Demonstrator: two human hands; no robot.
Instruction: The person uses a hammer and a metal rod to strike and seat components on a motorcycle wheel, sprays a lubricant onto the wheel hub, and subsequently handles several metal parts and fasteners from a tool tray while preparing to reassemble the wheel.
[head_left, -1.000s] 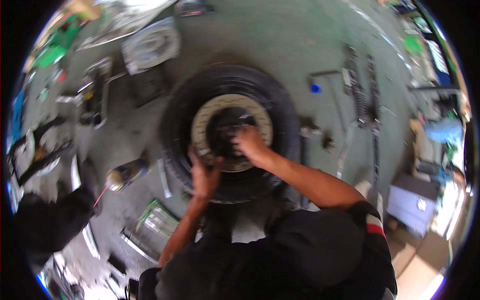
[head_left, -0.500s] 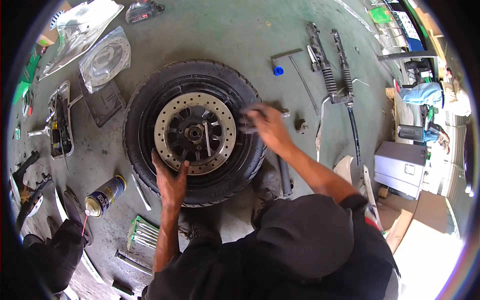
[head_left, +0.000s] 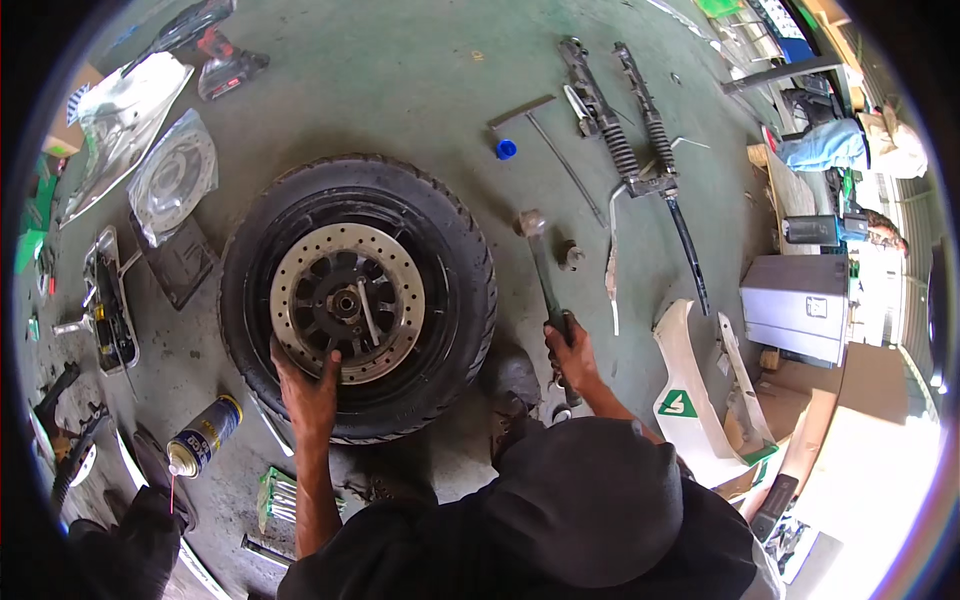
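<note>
A motorcycle wheel with a black tyre [head_left: 465, 300] lies flat on the floor before me. On its upper face is a drilled brake disc [head_left: 412, 292], and a slim silver rod [head_left: 369, 312] rests beside the hub [head_left: 346, 304]. My left hand [head_left: 308, 395] lies at the disc's near left edge, thumb and fingers spread, gripping nothing. To the right of the tyre, my right hand [head_left: 575, 358] is wrapped round the dark handle of a hammer [head_left: 545, 275]. The hammer's roundish head points away from me.
Fork legs [head_left: 610, 140], a T-handle tool [head_left: 562, 165], a blue cap [head_left: 506, 149] and a small metal part [head_left: 571, 256] lie right. A white fairing panel [head_left: 690, 400] is nearer. Left are a spray can [head_left: 205, 435], a bagged disc [head_left: 175, 180] and a cordless power tool [head_left: 230, 70].
My right hand has moved from over the tyre's right side down to the hammer and closed on its handle. The view has shifted; my left hand stays at the disc.
</note>
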